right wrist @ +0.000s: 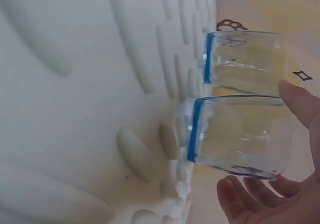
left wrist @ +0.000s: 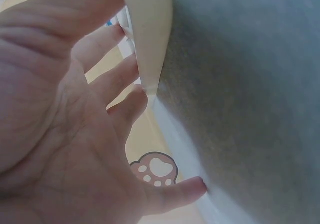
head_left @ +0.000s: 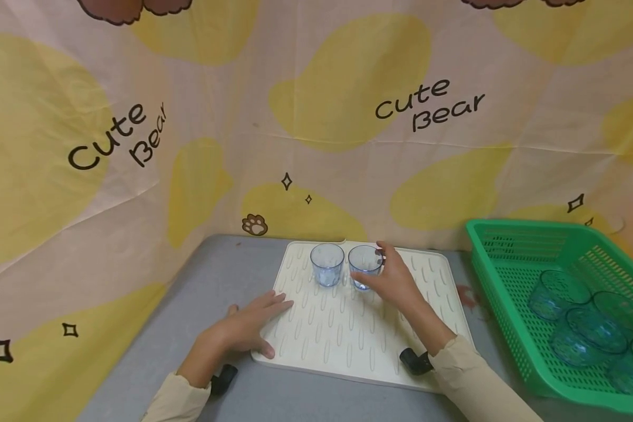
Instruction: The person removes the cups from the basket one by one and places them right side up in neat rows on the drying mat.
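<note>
Two clear bluish glasses stand side by side on a white ridged mat. My right hand holds the right glass, its thumb near the rim on one side and its fingers on the other. The left glass is just beside it, untouched by the fingers. In the right wrist view, the bases of both glasses meet the mat. My left hand lies with spread fingers at the mat's left edge. The left wrist view shows its fingertips along the mat's side.
A green plastic basket stands to the right of the mat, with several similar glasses inside. The grey tabletop meets a patterned cloth behind and at the left.
</note>
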{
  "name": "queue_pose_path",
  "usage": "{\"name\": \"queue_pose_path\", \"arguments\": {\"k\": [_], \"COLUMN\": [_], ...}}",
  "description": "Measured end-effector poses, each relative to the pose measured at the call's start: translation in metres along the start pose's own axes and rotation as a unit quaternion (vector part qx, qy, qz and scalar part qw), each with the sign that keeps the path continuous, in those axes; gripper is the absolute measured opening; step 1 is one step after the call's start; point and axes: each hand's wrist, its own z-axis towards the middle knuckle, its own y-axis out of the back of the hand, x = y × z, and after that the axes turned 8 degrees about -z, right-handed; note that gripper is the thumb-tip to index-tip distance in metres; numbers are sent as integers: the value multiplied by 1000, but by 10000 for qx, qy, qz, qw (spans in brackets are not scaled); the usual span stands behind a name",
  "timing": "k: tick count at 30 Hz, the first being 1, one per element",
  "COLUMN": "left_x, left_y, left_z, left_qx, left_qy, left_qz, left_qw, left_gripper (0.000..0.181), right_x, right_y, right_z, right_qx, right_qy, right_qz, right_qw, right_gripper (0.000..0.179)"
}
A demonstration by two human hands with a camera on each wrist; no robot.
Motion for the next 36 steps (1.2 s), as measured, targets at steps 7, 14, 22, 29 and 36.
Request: {"name": "queue_pose_path", "arguments": {"k": [7,14,22,29,36], "left_x": [-1,0,-1,2,2], "left_y": [0,0,1,-1,-1], "left_z": [-1,0,-4,-4,-3], "left_qx": [-11,-34,-21,-11,-42], "left_qy": [-6,-37,-103,-7,26], "left_qz": [59,62,59,71,10], "left_qw": [10000,10000,9999,10000,10000], "left_gripper": [100,100,99,100,100], "right_x": [-3,-3,-4,-5,-20], "right_y": [14,26,50,74,104], "right_z": [-15,-32,-62,-88,-109], "right_qx": [9,-3,-170,-108,-50], "right_qy": [176,203,445,661,444], "right_qz": [303,231,6,-117,-432], "right_qw": [9994,9995,9989,9977,9981], "right_gripper": [95,84,80,76,73]}}
